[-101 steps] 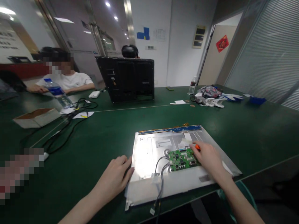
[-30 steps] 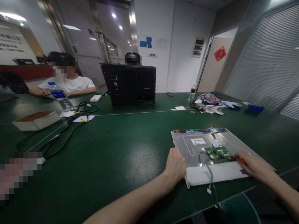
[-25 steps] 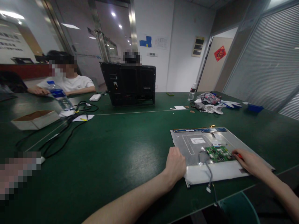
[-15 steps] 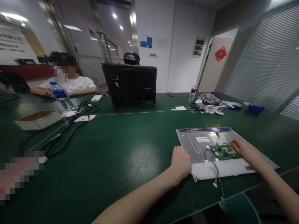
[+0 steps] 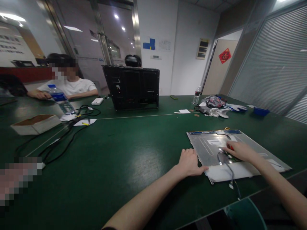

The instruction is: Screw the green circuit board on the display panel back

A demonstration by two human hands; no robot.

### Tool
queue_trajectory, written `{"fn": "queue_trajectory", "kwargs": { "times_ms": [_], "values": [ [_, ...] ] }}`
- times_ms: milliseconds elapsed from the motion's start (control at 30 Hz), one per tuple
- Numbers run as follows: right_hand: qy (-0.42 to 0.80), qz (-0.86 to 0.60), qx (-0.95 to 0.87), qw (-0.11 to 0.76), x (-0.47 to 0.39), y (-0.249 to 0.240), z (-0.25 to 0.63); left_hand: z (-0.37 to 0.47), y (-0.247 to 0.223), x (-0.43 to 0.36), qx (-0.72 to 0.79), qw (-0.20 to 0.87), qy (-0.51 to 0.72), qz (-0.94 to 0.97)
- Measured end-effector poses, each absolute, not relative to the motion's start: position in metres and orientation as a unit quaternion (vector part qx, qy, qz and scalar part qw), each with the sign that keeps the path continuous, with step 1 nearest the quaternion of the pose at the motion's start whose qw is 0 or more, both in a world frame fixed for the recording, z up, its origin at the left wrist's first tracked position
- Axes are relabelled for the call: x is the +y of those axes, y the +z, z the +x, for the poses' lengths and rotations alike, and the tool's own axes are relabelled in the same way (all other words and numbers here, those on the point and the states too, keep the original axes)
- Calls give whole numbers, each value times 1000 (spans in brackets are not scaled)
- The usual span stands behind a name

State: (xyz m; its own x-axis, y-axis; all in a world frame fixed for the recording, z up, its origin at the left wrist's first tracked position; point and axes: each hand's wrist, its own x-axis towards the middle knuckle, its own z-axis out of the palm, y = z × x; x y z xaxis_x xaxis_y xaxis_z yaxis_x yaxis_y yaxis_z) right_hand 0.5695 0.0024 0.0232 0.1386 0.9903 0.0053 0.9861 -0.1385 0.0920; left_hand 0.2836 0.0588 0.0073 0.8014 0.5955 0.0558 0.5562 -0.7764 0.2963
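A flat silver panel (image 5: 203,143) lies on the green table, with a white strip (image 5: 230,172) along its near edge and a grey cable (image 5: 230,169) hanging over that edge. At the panel's left edge rests my left hand (image 5: 190,162), thumb spread toward the white strip, holding nothing. My right hand (image 5: 237,150) is over the panel's middle, closed around a small red object (image 5: 231,147), perhaps a tool handle; most of it is hidden. The green circuit board is largely covered by this hand.
A black frame (image 5: 134,89) stands at the table's far side. Bottles, a bag and gloves (image 5: 217,112) lie at the back right. Black cables (image 5: 72,127) and an open box (image 5: 35,124) are at the left, where a person (image 5: 72,86) sits.
My right hand has moved left across the circuit board with the red object. The panel sits farther right in view, and my left thumb has spread out.
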Motion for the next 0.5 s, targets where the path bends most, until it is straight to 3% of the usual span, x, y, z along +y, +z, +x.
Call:
{"fn": "queue_trajectory", "kwargs": {
  "times_ms": [267,500],
  "values": [
    [22,762,640,97,8,26,565,306,-2,60,289,113,98,946],
    [40,757,646,87,11,29,573,309,-3,65,281,144,101,943]
  ]
}}
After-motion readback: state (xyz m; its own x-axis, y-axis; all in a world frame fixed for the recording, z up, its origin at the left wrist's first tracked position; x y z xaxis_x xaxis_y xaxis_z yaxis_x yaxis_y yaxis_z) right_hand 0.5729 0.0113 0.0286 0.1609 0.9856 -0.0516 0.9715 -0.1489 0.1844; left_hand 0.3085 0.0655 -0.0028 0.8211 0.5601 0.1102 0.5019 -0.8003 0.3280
